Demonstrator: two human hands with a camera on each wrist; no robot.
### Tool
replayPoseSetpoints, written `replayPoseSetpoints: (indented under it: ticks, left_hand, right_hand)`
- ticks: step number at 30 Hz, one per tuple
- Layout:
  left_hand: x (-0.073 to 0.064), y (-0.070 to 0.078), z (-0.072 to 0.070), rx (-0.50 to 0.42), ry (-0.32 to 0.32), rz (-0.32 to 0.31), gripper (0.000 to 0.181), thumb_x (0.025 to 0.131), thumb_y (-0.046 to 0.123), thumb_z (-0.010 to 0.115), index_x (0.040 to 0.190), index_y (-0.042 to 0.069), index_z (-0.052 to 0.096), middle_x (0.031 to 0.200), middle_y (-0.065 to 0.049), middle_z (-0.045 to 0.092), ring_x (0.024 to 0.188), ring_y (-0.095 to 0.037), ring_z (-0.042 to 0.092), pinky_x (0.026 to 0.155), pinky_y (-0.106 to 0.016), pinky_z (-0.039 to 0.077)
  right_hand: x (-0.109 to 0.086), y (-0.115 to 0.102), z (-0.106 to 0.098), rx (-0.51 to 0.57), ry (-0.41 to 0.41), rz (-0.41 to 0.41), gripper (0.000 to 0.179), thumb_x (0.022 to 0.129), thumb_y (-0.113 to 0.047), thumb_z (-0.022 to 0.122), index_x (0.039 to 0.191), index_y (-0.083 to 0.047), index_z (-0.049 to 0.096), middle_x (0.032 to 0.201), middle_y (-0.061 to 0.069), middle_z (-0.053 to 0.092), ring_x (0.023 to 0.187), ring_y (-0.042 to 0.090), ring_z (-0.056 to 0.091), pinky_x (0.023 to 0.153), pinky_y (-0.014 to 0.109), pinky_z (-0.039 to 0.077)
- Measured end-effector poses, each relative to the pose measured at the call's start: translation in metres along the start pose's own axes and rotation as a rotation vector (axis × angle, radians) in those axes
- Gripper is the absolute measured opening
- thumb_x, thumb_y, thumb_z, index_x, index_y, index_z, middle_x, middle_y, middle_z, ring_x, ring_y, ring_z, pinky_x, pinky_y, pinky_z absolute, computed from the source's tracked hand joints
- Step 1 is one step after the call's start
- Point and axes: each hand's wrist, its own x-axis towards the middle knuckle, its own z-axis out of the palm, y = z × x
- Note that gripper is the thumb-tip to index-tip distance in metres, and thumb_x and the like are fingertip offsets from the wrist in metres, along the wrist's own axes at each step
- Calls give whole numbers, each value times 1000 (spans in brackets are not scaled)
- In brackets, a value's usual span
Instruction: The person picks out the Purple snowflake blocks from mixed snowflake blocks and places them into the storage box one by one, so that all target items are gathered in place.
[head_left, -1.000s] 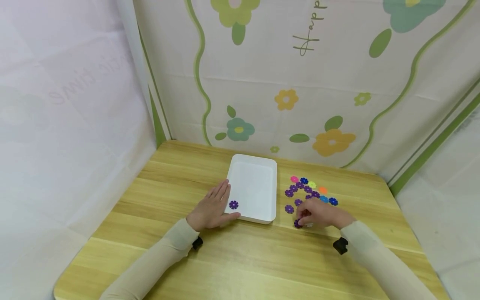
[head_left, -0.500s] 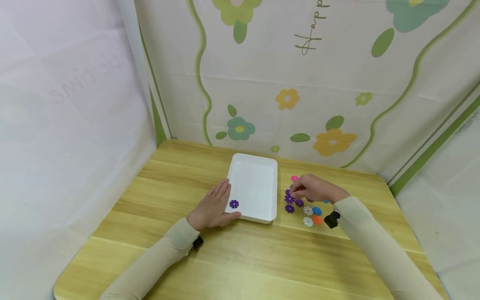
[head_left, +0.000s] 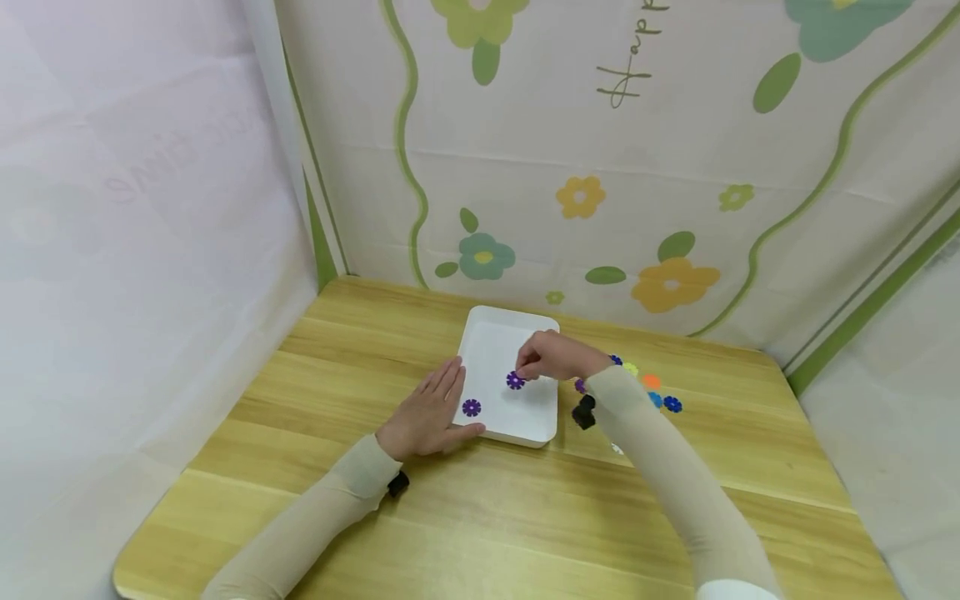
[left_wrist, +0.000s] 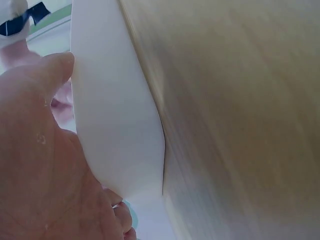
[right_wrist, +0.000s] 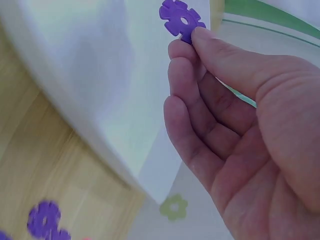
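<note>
A white rectangular tray lies on the wooden table. My left hand rests along its near left corner, fingers straight and thumb at the front rim. In the left wrist view the thumb touches the rim of the tray. Above the tray, my right hand pinches a purple notched plastic disc between thumb and fingertips; the right wrist view shows this disc held by its edge. Another purple disc lies inside the tray at its near left corner.
Right of the tray lie loose discs, partly hidden by the right forearm: an orange disc, a dark blue disc, a light blue disc and a yellow disc. A flower-printed cloth stands behind the table.
My right hand has moved from the loose discs leftward to above the tray, carrying a purple disc. My left hand stays at the tray's edge.
</note>
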Motion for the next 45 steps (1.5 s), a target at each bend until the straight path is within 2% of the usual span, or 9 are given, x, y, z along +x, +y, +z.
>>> replayPoseSetpoints:
  ticks: [4, 8, 15, 21, 25, 30, 36, 41, 45]
  left_hand:
    - [0, 1, -1, 10, 15, 6, 106, 103, 73, 42, 166, -8, 14, 177, -23, 5, 167, -37, 7, 134, -53, 19]
    - [0, 2, 0, 7, 26, 9, 105, 103, 72, 43, 165, -8, 17, 177, -24, 7, 166, -38, 10, 134, -53, 21]
    - [-1, 2, 2, 0, 44, 11, 104, 103, 70, 45, 165, -9, 18, 177, -25, 8, 166, -38, 11, 133, -54, 22]
    - [-1, 2, 1, -8, 52, 18, 104, 103, 69, 47, 164, -10, 19, 176, -26, 9, 166, -39, 12, 133, -54, 22]
    - [-1, 2, 1, -14, 56, 17, 104, 103, 69, 48, 164, -10, 18, 176, -26, 9, 166, -39, 12, 133, -55, 22]
    - [-1, 2, 1, 2, 53, 14, 104, 103, 71, 44, 165, -8, 16, 177, -25, 8, 166, -38, 10, 134, -53, 21]
    - [-2, 2, 0, 0, 55, 15, 103, 103, 71, 44, 165, -8, 18, 177, -25, 9, 166, -38, 11, 133, -53, 22]
    - [-2, 2, 0, -5, 56, 20, 103, 103, 70, 44, 165, -9, 19, 176, -25, 10, 166, -39, 12, 133, -54, 23]
    - [-2, 1, 2, -16, 69, 21, 103, 103, 69, 47, 164, -10, 19, 176, -26, 10, 166, -39, 12, 133, -54, 23]
  right_hand:
    - [26, -6, 7, -5, 14, 4, 12, 102, -18, 72, 96, -16, 82, 86, -4, 76, 79, 9, 65, 78, 25, 57]
    - [44, -11, 14, 36, 22, 29, 11, 102, -18, 73, 96, -16, 82, 89, -4, 77, 81, 9, 66, 82, 26, 57]
    - [58, -20, 21, 97, 43, 80, 9, 101, -16, 73, 100, -13, 82, 94, -2, 78, 85, 11, 67, 84, 28, 57]
    - [64, -19, 29, 111, 39, 124, 9, 100, -18, 75, 97, -15, 82, 94, -3, 78, 83, 11, 64, 79, 26, 54]
    - [67, -19, 34, 82, 29, 146, 10, 100, -19, 74, 95, -16, 82, 94, -4, 77, 82, 11, 62, 76, 24, 51]
    - [68, -22, 37, 50, 22, 157, 10, 100, -20, 75, 95, -16, 82, 93, -3, 77, 80, 11, 61, 75, 23, 51]
    - [66, -18, 37, 30, 23, 167, 8, 99, -21, 77, 95, -18, 82, 94, -4, 77, 82, 10, 64, 78, 25, 54]
    - [56, -12, 29, -11, 31, 152, 5, 98, -24, 77, 98, -20, 81, 98, -6, 77, 89, 11, 67, 88, 30, 57]
    - [39, -5, 16, -47, 43, 118, 7, 98, -23, 78, 102, -18, 81, 102, -3, 78, 94, 11, 69, 92, 33, 59]
